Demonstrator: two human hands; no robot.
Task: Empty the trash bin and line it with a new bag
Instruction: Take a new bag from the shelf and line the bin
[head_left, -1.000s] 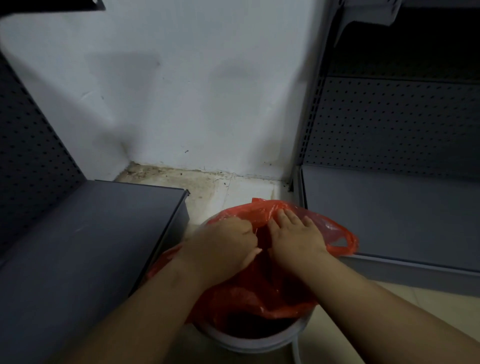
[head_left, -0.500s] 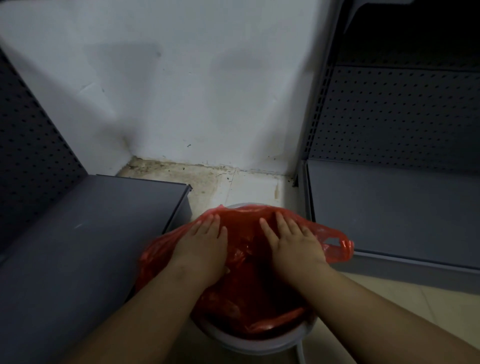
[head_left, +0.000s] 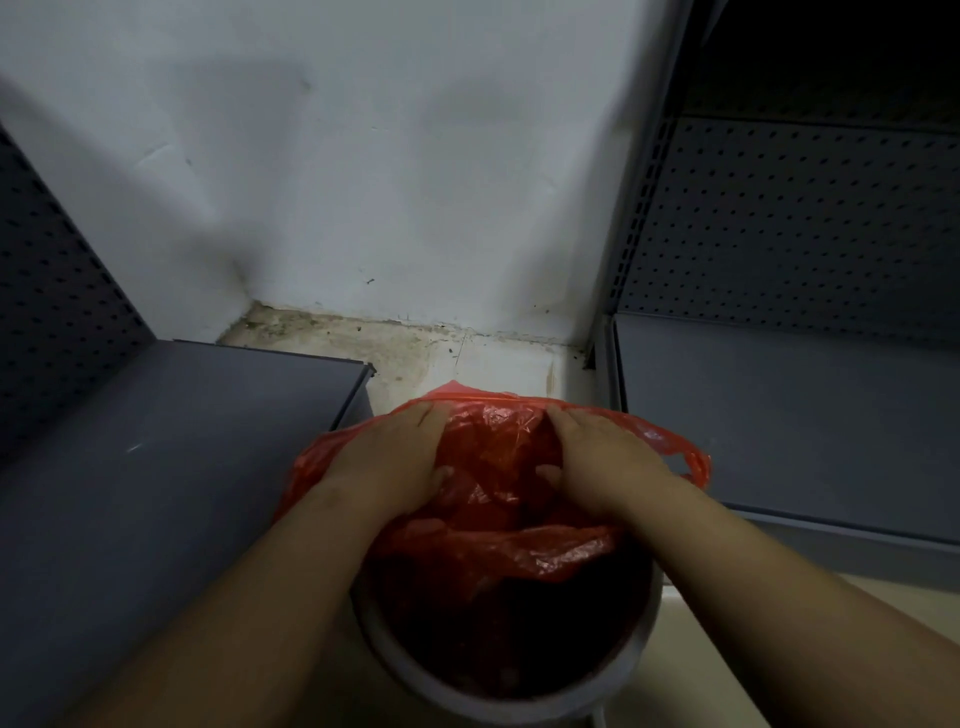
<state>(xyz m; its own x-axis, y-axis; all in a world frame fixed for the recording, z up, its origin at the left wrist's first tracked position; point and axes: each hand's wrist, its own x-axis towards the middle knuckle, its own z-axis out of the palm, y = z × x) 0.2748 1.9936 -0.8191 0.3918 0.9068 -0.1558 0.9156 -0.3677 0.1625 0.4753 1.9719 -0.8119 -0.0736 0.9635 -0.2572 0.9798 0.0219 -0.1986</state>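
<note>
I see the round grey trash bin (head_left: 613, 691) on the floor (head_left: 498, 364) in a corner, between two grey shelves. A red bag (head_left: 498, 457) lies inside it, draped over the far rim; one handle loop hangs off to the right. My left hand (head_left: 395, 462) and right hand (head_left: 602, 457) rest palm-down on the plastic at the far rim, fingers straight and held together, thumbs pointing inward. Near rim bare.

Both forearms are bare to the frame edge, with no sleeves, and the hands (head_left: 395, 457) wear nothing.
</note>
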